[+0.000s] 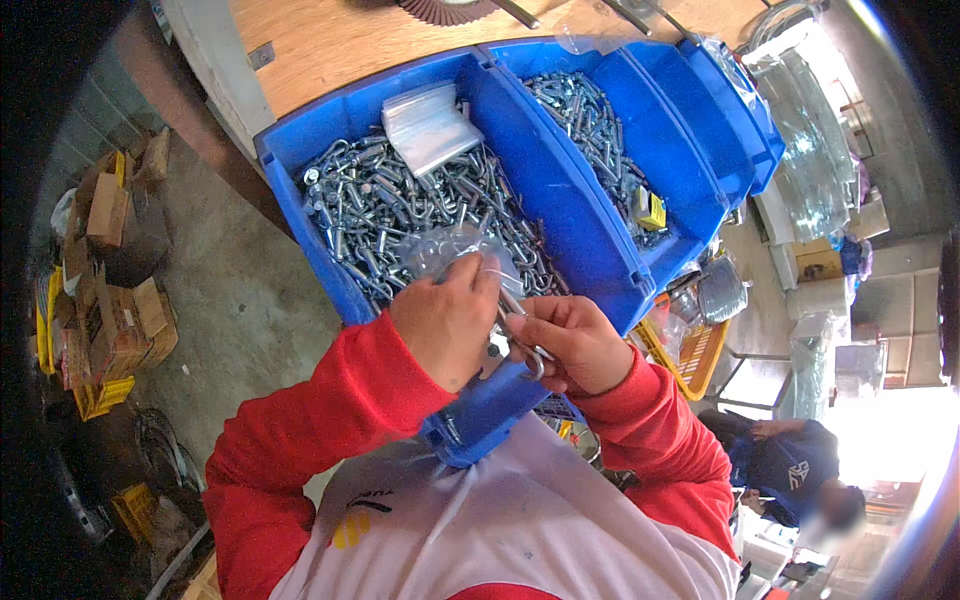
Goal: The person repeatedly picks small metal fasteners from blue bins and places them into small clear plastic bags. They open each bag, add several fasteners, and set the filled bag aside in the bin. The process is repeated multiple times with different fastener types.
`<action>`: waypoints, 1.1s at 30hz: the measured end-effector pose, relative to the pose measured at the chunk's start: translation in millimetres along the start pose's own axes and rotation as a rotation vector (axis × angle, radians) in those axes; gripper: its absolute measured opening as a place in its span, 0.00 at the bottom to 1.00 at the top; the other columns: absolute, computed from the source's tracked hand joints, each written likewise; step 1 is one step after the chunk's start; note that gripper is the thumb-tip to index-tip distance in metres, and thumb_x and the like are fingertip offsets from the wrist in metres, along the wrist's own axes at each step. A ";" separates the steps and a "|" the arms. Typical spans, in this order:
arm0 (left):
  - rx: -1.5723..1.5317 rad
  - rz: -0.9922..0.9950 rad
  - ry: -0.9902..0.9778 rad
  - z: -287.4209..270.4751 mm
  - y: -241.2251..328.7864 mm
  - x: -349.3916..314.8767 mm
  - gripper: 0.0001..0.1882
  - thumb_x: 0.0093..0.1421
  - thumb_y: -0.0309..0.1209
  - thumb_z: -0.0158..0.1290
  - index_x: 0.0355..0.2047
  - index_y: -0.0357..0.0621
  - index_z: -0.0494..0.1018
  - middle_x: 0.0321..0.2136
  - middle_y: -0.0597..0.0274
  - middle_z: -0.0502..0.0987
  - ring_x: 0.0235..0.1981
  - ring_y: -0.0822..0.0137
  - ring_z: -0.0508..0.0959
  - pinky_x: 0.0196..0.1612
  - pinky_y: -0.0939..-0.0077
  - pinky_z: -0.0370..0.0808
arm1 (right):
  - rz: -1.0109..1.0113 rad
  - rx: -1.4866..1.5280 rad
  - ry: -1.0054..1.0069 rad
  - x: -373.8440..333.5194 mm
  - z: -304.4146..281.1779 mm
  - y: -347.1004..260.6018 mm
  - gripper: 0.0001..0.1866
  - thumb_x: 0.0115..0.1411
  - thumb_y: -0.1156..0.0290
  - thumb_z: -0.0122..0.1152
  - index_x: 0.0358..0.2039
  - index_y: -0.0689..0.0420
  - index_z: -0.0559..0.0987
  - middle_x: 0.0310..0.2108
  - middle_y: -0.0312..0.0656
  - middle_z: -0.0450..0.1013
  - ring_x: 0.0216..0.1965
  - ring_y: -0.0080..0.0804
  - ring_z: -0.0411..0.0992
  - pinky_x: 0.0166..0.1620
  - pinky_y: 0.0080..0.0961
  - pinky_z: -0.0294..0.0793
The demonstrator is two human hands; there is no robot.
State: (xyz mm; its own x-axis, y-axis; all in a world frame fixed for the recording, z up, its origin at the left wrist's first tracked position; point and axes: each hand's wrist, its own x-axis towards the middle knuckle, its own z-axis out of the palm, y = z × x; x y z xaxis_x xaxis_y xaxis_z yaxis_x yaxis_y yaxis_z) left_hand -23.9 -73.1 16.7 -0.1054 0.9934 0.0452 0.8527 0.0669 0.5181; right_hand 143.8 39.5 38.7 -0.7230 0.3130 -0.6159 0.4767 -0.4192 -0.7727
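Note:
My left hand [450, 318] is closed on a clear plastic bag [455, 248], which spreads out above its fingers. Close beside it, my right hand [578, 343] pinches a shiny metal hook bolt [537, 366], its curved end pointing down toward me. The bolt's shank runs up between the two hands, at the bag's edge; whether its tip is inside the bag I cannot tell. Both hands are over the near part of a blue bin [590, 225] heaped with loose hook bolts [365, 205]. A stack of flat clear bags [430, 127] lies on the heap.
More blue bins [690, 135] adjoin on the right, one holding small metal fasteners [585, 125] and a yellow piece [652, 211]. Behind is a wooden tabletop [330, 50]. Cardboard boxes [125, 320] stand on the floor at left. A yellow crate [705, 360] and another person [790, 460] are at right.

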 end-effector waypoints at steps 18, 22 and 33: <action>-0.190 0.008 -0.019 -11.2 24.4 13.8 0.28 0.49 0.21 0.58 0.53 0.27 0.74 0.55 0.30 0.74 0.58 0.39 0.75 0.63 0.57 0.71 | -1.109 -1.514 0.152 -31.5 -35.2 -25.5 0.12 0.50 0.67 0.63 0.37 0.51 0.81 0.32 0.33 0.75 0.31 0.30 0.73 0.31 0.30 0.73; -0.315 -0.125 -0.233 -23.9 40.1 29.3 0.27 0.52 0.15 0.52 0.56 0.26 0.72 0.57 0.37 0.75 0.38 0.52 0.85 0.43 0.62 0.83 | -1.209 -1.383 0.122 -22.4 -58.8 -27.8 0.09 0.50 0.68 0.63 0.34 0.51 0.80 0.30 0.33 0.71 0.31 0.32 0.72 0.31 0.31 0.71; -0.668 -0.301 -0.348 13.9 47.6 63.0 0.28 0.54 0.13 0.45 0.58 0.27 0.72 0.62 0.41 0.71 0.27 0.62 0.86 0.28 0.74 0.83 | -0.731 -1.271 0.272 56.1 -266.1 -3.9 0.12 0.54 0.73 0.65 0.40 0.59 0.83 0.33 0.51 0.77 0.36 0.49 0.78 0.39 0.41 0.78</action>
State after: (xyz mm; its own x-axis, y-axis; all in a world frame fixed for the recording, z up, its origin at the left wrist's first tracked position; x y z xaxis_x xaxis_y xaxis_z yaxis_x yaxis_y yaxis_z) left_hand 17.2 -6.0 32.4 -0.0225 0.9210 -0.3888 0.3160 0.3756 0.8713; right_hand 234.5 285.4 -33.8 -0.9435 0.3264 0.0582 0.2690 0.8562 -0.4412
